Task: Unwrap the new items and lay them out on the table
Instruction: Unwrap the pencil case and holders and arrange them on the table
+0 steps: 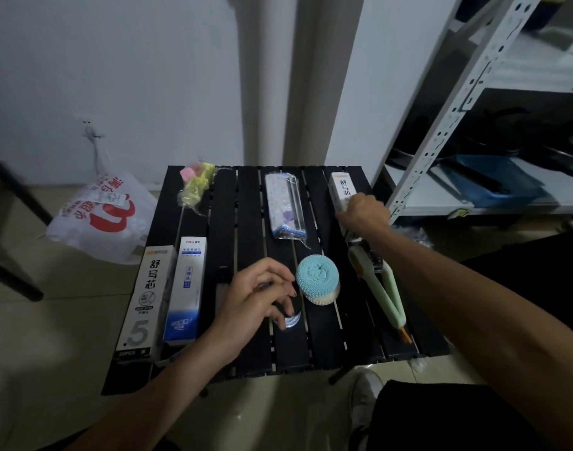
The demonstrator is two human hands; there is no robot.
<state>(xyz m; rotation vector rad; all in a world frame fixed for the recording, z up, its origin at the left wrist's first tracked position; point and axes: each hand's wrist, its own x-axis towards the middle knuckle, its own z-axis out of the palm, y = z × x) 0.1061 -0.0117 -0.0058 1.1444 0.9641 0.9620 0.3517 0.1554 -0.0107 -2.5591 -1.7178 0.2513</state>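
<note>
Surface: black slatted table (246,222) against white wall (116,60). Several items laid out. The clear-wrapped pack (285,205) beyond the blue scrubber (317,281) looks sealed, so judged partway. Right hand (365,213) grips the white box (340,188), far right of the scrubber. Left hand (259,294), just left of the scrubber, has curled fingers; cannot tell what it holds.

The black slatted table (246,216) bore a grey-white box (138,301) and a blue-white box (186,288) near left, a pink-yellow packet (195,183) far left, a wrapped pack (285,205) far centre, a white box (340,188) far right, and a blue scrubber (317,281) beside a green tool (366,271) near right.
</note>
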